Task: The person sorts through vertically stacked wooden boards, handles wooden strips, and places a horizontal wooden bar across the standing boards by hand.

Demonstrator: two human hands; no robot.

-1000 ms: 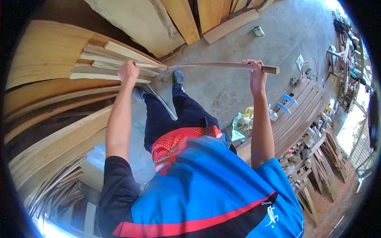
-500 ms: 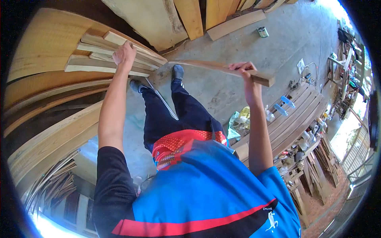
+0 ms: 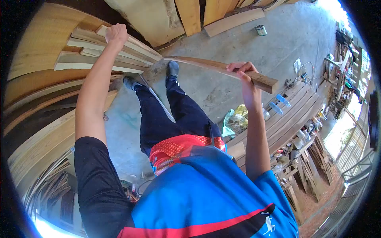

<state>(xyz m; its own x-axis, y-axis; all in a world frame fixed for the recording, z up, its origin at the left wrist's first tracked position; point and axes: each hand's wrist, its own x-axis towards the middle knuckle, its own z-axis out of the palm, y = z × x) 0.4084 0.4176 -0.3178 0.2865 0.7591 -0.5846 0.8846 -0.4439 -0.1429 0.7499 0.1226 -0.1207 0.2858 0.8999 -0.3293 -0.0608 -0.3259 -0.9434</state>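
My right hand (image 3: 245,75) is wrapped round a long brown wooden strip (image 3: 210,64) near its thick end, which points to the right. The strip's far end reaches down toward the floor beside my feet. On the left, my left hand (image 3: 116,35) is closed at the upper pale plank (image 3: 137,44) of a group of narrow planks leaning against a broad wooden board (image 3: 35,43). Its fingertips are turned away, so its exact hold is hard to see. Several other narrow planks (image 3: 85,63) lie just below that hand.
Tall boards (image 3: 188,16) lean at the top, with a curved plank (image 3: 234,22) on the floor. A can (image 3: 261,30) stands nearby. A slatted wooden bench (image 3: 291,113) with bottles is at the right. A thin metal bar (image 3: 158,99) lies between my legs.
My left hand has let go of the brown strip and moved up and left to the leaning planks. The strip's thick end has tilted closer to me, still in my right hand.
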